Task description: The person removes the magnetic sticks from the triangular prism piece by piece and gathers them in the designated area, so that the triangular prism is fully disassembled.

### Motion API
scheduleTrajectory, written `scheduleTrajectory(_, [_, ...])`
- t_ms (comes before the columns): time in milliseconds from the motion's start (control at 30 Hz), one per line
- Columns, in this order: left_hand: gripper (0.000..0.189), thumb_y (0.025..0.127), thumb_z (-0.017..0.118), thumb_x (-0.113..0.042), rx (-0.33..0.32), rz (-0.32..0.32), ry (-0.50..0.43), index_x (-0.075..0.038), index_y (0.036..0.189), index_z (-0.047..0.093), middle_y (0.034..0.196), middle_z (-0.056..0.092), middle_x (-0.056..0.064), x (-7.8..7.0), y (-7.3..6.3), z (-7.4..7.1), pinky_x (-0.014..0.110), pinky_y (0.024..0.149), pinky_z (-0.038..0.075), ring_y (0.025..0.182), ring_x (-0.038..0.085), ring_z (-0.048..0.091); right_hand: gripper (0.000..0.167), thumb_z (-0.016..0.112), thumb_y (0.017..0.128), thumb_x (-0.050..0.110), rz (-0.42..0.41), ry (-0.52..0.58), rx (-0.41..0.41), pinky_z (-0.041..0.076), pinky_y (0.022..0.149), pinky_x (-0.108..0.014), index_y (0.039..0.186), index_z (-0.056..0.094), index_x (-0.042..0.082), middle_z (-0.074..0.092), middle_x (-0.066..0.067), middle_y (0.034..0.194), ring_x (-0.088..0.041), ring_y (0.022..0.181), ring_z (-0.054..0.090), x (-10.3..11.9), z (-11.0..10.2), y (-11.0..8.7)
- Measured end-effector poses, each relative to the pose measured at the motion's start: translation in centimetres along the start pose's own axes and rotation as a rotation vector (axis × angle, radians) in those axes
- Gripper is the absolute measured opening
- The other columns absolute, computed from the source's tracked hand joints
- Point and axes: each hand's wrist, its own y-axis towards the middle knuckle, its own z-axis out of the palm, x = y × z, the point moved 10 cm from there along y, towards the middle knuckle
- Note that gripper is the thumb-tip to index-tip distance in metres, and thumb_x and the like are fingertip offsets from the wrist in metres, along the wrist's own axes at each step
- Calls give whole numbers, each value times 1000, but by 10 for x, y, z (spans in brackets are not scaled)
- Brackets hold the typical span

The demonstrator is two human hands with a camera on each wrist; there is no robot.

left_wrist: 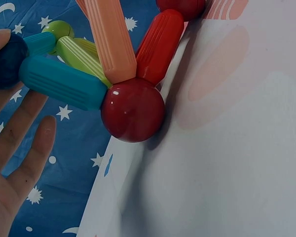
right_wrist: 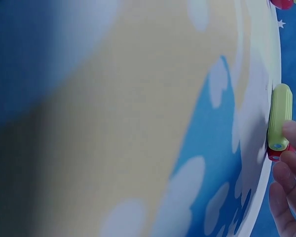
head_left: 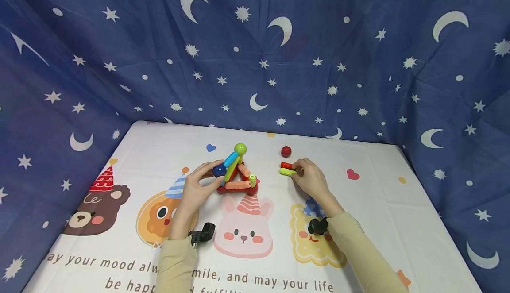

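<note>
Left hand point(head_left: 201, 182) holds the blue ball point(head_left: 219, 171) of a ball-and-stick frame point(head_left: 238, 186) between thumb and fingers; the frame is left of centre, toward the worktop's point(head_left: 398, 222) far edge. Right hand point(head_left: 312, 179) pinches a green stick point(head_left: 286, 171) and a red stick point(head_left: 286, 165), side by side, at their right-edge ends. One loose red ball point(head_left: 286, 151) lies beyond them, nearer the far edge.

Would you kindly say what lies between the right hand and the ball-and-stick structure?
The head view shows a red stick and a green stick in the right hand, then bare tablecloth before the structure.
</note>
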Motion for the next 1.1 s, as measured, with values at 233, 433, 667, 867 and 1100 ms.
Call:
scheduleTrajectory(233, [40,84,69,-1,-3,-6,10,-2,124,63,122,64,18,2,0,-1,40,93,54,99,15,62,24,75,80,8,4,36,12,49,72,-32,102,66,9,62,-6,92,-19,79,54,-1,-1,-2])
scheduleTrajectory(433, [40,84,69,0,-2,-11,8,-1,124,63,121,64,18,3,0,0,46,93,53,98,12,61,23,74,81,10,38,62,18,50,76,-32,103,66,11,62,-5,94,-20,82,54,-2,-3,-3])
scheduleTrajectory(667, [41,84,69,0,2,-29,18,-2,125,63,122,64,18,5,0,1,43,94,53,98,10,60,20,73,82,10,-12,115,-12,51,75,-33,101,66,10,64,-6,94,-20,82,58,9,-11,-5])
scheduleTrajectory(867, [41,85,68,0,7,-37,16,-2,125,62,122,64,17,5,0,1,44,95,52,99,12,60,20,72,82,6,-86,201,-36,52,72,-33,100,66,6,65,-9,93,-21,80,61,24,-16,-8])
scheduleTrajectory(1100, [41,85,69,-1,11,-34,10,-3,125,62,122,64,17,2,0,1,37,94,53,101,17,61,22,73,81,4,-125,294,-31,53,72,-30,102,67,7,67,-8,95,-19,82,61,42,-15,-12])
